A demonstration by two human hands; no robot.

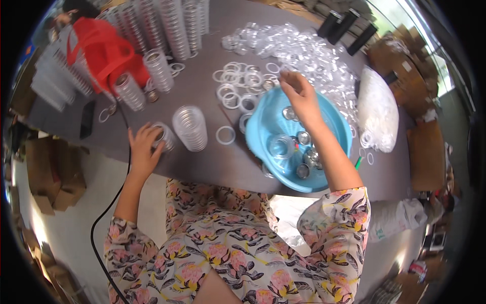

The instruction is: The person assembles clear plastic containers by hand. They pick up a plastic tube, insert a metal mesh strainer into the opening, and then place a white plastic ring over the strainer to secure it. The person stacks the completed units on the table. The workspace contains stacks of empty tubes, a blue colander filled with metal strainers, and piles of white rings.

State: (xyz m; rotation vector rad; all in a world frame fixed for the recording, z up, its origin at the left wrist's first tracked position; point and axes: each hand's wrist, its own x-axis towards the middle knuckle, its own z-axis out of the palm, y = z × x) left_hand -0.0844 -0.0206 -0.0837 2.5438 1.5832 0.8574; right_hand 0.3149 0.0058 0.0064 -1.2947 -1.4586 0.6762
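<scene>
My left hand (145, 149) is closed around a short, clear plastic container (167, 139) with a silvery rim at the table's near edge. Just right of it stands a leaning stack of clear round plastic pieces (190, 128). My right hand (300, 97) reaches over the far rim of a light blue plastic basin (255, 114), its fingers half curled and apart, with nothing visible in them. Inside the basin lie several shiny metal lids (303, 138) and a clear round container (281, 146). Flat white rings (231, 100) lie beyond the basin's left side.
A heap of clear plastic pieces (309, 55) covers the far table. Tall stacks of clear containers (174, 30) and a red bag (106, 50) stand at far left. A full white plastic bag (377, 111) sits at right. A black cable (109, 207) hangs by my left arm.
</scene>
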